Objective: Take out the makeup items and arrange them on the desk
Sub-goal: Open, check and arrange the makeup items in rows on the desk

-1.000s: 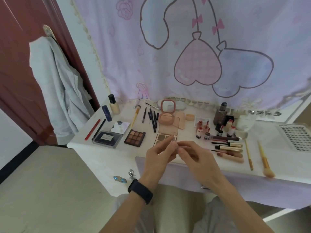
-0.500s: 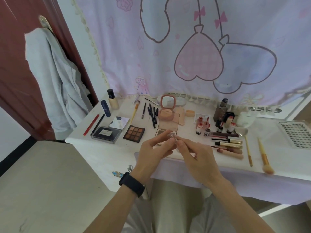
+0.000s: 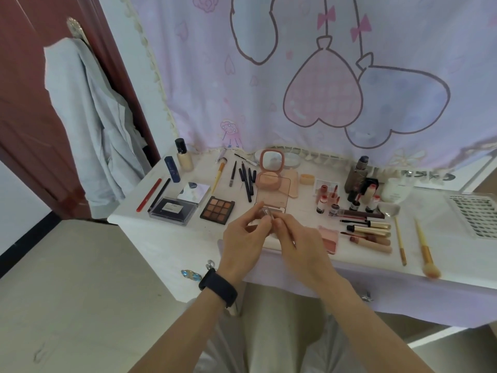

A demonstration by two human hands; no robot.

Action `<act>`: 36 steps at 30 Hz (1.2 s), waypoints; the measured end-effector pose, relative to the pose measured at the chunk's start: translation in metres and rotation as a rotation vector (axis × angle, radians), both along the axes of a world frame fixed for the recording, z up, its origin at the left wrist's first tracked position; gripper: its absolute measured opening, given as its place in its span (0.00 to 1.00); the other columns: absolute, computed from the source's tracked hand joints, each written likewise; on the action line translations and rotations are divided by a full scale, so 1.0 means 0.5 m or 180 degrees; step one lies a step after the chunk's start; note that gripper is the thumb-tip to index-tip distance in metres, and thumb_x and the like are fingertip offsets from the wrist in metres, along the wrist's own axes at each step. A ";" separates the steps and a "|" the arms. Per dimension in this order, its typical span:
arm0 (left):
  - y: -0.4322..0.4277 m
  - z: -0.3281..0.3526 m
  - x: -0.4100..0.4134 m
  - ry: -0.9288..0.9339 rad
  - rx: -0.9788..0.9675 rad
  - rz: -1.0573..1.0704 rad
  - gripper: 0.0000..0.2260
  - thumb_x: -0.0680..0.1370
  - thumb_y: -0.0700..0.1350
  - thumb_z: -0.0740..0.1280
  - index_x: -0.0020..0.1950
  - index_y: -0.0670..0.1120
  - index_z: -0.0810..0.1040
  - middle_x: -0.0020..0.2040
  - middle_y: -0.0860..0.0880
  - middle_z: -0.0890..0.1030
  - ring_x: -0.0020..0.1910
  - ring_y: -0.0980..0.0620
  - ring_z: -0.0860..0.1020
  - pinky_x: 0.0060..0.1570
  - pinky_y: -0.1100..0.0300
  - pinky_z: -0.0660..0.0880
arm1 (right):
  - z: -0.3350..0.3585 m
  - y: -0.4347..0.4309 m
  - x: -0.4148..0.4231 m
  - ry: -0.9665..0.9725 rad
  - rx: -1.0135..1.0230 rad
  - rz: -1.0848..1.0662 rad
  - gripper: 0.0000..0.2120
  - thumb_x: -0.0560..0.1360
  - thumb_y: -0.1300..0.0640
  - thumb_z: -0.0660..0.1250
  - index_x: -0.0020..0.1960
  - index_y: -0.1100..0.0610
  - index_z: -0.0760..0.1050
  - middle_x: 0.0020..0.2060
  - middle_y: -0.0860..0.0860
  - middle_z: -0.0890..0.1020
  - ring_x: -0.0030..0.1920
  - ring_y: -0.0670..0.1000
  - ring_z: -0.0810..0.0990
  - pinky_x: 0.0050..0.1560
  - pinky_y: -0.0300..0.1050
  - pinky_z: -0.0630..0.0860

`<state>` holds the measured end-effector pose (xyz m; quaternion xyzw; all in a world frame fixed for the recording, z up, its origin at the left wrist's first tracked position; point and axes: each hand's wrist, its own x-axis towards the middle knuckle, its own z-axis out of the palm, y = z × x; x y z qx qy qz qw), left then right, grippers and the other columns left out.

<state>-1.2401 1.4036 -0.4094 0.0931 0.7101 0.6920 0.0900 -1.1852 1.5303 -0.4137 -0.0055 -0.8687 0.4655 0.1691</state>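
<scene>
White tabletop point(image 3: 174, 238) under a pink cartoon curtain point(image 3: 269, 103) carried rows of makeup point(image 3: 372, 225). Above its near edge our left hand point(image 3: 243, 243) and right hand point(image 3: 298, 246) met, fingers point(image 3: 257, 219) of both pinching a small clear item point(image 3: 267, 212); an eyeshadow palette point(image 3: 217, 210) lay left of them. Half a second before, we held it likewise.

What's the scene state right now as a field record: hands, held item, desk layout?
left hand: pinches small clear item; black wristband on the wrist
right hand: fingertips pinch the same item
item position: lifted off the desk, near its front
desk left: brown eyeshadow palette, open, lying flat
desk centre back: mirror compact, open
desk right: yellow-handled brush, lying flat
item identity: too small to tell
</scene>
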 end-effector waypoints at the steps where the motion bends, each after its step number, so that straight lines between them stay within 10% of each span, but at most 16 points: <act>1: -0.005 0.001 -0.006 -0.0019 -0.0029 -0.0058 0.18 0.80 0.44 0.69 0.70 0.48 0.77 0.56 0.52 0.85 0.53 0.52 0.84 0.59 0.49 0.80 | 0.006 0.008 -0.002 -0.0177 -0.0124 0.0100 0.17 0.82 0.43 0.57 0.67 0.44 0.75 0.51 0.42 0.85 0.52 0.40 0.83 0.53 0.38 0.79; 18: -0.032 0.092 -0.045 0.0381 -0.1085 -0.1117 0.18 0.73 0.48 0.76 0.60 0.61 0.80 0.55 0.59 0.84 0.54 0.59 0.82 0.54 0.50 0.82 | 0.049 0.078 -0.014 -0.0543 -0.1769 0.0750 0.23 0.73 0.67 0.74 0.64 0.51 0.80 0.54 0.54 0.86 0.55 0.58 0.85 0.61 0.62 0.79; 25: -0.013 0.106 -0.035 0.0813 -0.1222 -0.1103 0.17 0.71 0.48 0.72 0.58 0.61 0.83 0.51 0.59 0.85 0.54 0.60 0.82 0.59 0.54 0.79 | 0.056 0.053 -0.015 -0.0055 -0.1782 0.0604 0.24 0.72 0.73 0.70 0.59 0.48 0.82 0.54 0.50 0.86 0.56 0.53 0.85 0.47 0.46 0.83; 36: -0.044 0.130 -0.074 -0.0616 -0.0161 -0.1176 0.14 0.79 0.39 0.66 0.63 0.45 0.82 0.56 0.42 0.85 0.55 0.40 0.83 0.60 0.48 0.79 | 0.058 0.075 -0.027 -0.0349 -0.2675 0.0402 0.15 0.79 0.65 0.66 0.62 0.51 0.80 0.53 0.55 0.86 0.51 0.61 0.86 0.49 0.49 0.84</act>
